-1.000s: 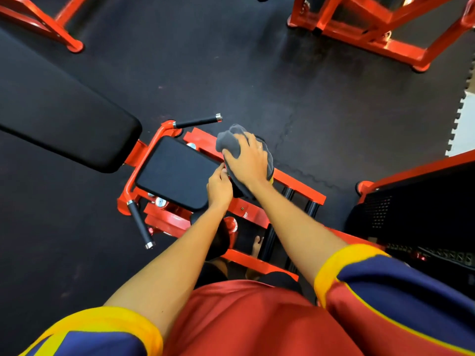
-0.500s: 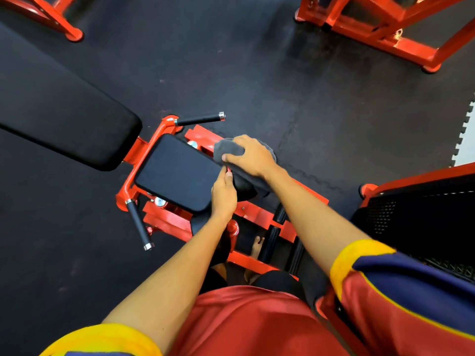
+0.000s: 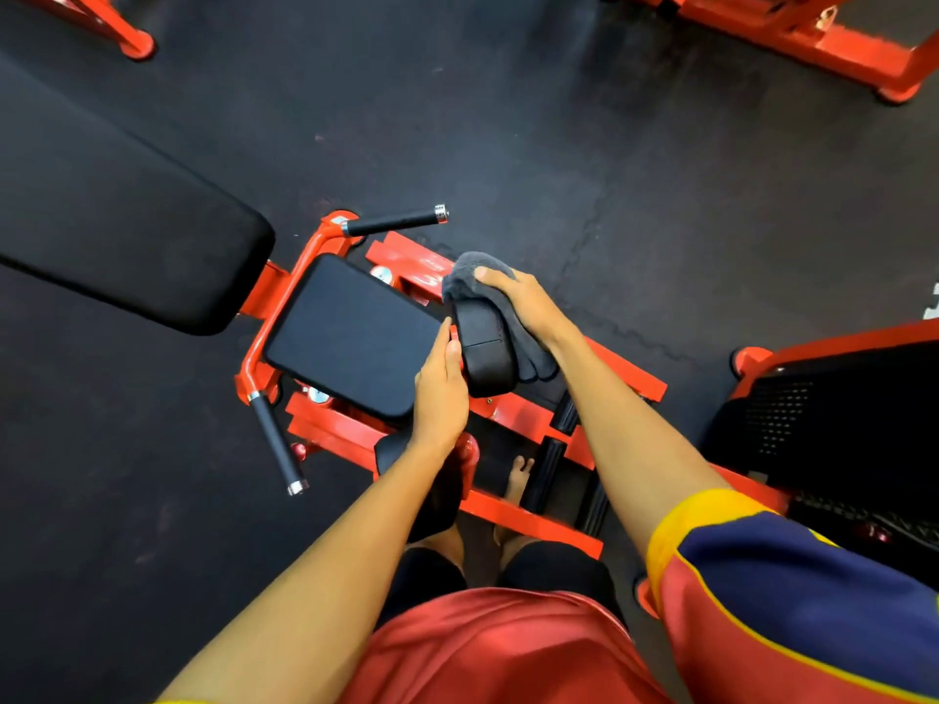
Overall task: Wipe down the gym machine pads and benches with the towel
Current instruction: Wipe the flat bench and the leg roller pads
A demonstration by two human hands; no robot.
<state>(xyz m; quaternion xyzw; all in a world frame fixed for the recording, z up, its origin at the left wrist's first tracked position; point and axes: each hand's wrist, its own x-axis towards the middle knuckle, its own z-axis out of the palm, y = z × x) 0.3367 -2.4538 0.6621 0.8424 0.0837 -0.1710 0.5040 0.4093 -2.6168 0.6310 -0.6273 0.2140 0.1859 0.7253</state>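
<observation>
Right hand [image 3: 526, 302] grips the towel [image 3: 470, 279] over the roller pad [image 3: 485, 350], left hand [image 3: 441, 393] braces it with straight fingers; if the pad rotates, the towel may slip off.

We note a fleecy grey cloth towel [image 3: 475, 279]; a roller pad [image 3: 485, 350] and seat pad [image 3: 350, 343] in smooth black upholstery with faint sheen; a frame [image 3: 627, 378] of glossy orange-painted metal; handle grips [image 3: 391, 223] matt black, chrome-capped; a floor [image 3: 559, 144] matt and grainy.
</observation>
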